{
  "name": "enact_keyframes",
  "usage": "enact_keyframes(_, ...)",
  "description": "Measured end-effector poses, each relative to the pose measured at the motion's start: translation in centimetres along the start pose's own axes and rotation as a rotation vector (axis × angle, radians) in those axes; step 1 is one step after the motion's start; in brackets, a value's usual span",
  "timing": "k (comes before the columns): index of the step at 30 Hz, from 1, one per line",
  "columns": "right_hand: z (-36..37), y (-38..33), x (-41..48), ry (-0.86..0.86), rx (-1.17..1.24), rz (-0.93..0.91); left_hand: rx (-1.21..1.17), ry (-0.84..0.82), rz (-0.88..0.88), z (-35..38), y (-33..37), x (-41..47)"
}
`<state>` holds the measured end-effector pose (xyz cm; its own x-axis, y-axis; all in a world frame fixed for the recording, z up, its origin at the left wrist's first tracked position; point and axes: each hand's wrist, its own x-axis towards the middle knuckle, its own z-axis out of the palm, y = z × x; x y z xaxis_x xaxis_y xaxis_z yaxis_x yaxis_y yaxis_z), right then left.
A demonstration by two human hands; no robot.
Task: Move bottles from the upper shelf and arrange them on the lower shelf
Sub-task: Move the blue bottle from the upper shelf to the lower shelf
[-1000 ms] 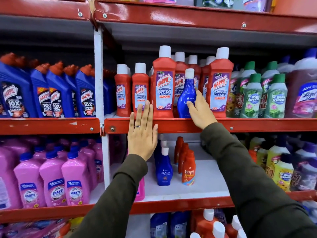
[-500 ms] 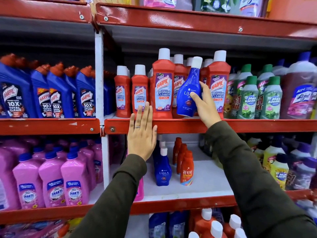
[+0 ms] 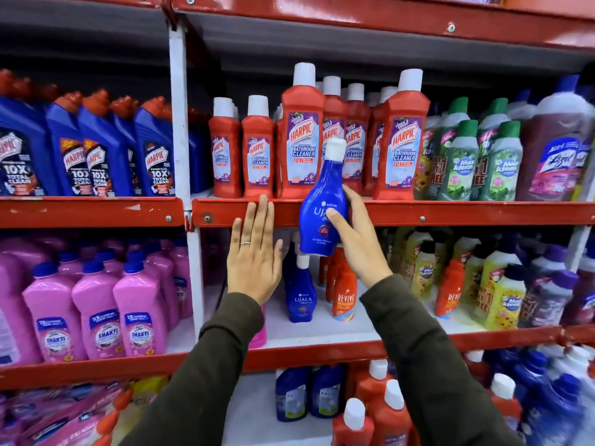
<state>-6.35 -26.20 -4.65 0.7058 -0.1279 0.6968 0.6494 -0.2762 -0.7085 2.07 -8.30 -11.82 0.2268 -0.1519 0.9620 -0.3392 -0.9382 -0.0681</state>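
1. Right hand (image 3: 357,243) wraps the blue Ujala bottle (image 3: 322,201), in air before the upper shelf edge (image 3: 450,214).
2. Left hand (image 3: 254,255) flat, empty.
3. Likely light, smooth rigid plastic; grip the narrow waist.

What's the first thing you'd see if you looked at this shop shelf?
A bright blue Ujala bottle stands out, held by the right hand in front of the red shelf edge. Behind it, a row of tall red Harpic bottles fills the upper shelf. The left hand is spread flat, fingertips at that edge, a ring on one finger.
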Motion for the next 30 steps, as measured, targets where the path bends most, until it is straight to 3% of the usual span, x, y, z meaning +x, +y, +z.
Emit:
enact_keyframes(16, 3.5, 12.9, -10.6, -0.029, -0.1, 0.222, -0.097, -0.197, -0.093, 4.0, -0.5, -16.7)
enact_keyframes(30, 4.9, 18.2, -10.4, -0.076, -0.101, 0.343, -0.082, -0.299, -0.106, 5.3, -0.5, -19.1)
